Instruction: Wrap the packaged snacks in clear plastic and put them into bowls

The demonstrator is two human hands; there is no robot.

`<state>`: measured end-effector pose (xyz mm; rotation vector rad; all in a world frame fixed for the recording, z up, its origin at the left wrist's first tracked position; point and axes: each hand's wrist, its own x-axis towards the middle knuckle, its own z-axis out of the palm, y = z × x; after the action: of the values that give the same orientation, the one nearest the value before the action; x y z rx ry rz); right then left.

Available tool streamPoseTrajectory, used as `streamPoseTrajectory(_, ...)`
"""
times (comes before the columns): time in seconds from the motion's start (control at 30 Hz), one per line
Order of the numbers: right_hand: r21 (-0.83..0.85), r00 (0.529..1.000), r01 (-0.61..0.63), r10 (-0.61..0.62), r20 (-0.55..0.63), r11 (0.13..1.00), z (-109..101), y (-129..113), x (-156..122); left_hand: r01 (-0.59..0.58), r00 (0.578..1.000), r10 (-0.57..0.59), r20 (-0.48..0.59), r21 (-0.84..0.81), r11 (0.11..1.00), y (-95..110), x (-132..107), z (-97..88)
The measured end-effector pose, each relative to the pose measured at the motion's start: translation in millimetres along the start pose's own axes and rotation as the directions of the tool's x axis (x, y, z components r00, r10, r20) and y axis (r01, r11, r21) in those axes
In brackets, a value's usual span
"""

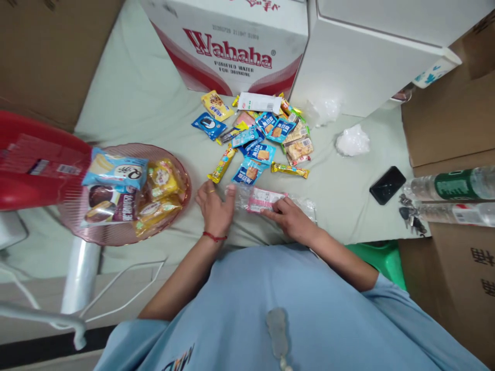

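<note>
A clear plastic bag [270, 200] with a pink-and-white packet inside lies on the pale green cloth just in front of me. My left hand [214, 206] grips its left end with the thumb pressed on top. My right hand [288, 219] pinches the bag's near edge at the middle. A red string circles my left wrist. Beyond the bag lies a heap of small snack packets [263, 136], mostly blue and yellow.
A pink wire basket [127, 232] at left holds several snack packets. A Wahaha water carton [235, 41] and a white box [367, 56] stand behind. At right lie a black phone [387, 185], keys [410, 216], two water bottles [452, 198] and crumpled white plastic [351, 140].
</note>
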<state>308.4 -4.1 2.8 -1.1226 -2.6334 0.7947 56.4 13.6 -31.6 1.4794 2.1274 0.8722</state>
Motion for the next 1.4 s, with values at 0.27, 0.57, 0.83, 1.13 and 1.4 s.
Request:
streamPoseTrajectory(0.27, -0.012, 0.999, -0.042, 0.042, -0.009, 0.999, -3, -6, 0, -0.048, 0.989, 0.064, 0.132, -0.125, 0.991, 15, -11, -3.7)
streamPoseTrajectory(0.57, -0.005, 0.999, -0.033, 0.033, -0.006, 0.999, -2, -3, 2, -0.265, 0.88, 0.366, 0.302, -0.328, 0.907, 57, -30, -9.3)
streamPoseTrajectory(0.83, -0.039, 0.965, -0.261, 0.261, -0.002, 0.965, -7, -11, -59, -0.782, 0.551, 0.637, 0.539, 0.069, 0.619, 55, -53, -11.4)
streamPoseTrajectory(1.13, 0.072, 0.651, -0.689, 0.659, -0.376, 0.721, -28, 24, -90, -0.834, 0.484, 0.686, 0.542, 0.05, 0.549, 44, -55, -7.0)
streamPoseTrajectory(1.4, 0.114, 0.777, -0.566, 0.575, -0.257, 0.816, -31, 10, -53, -0.868, 0.457, 0.694, 0.557, 0.109, 0.484, 41, -57, -5.3)
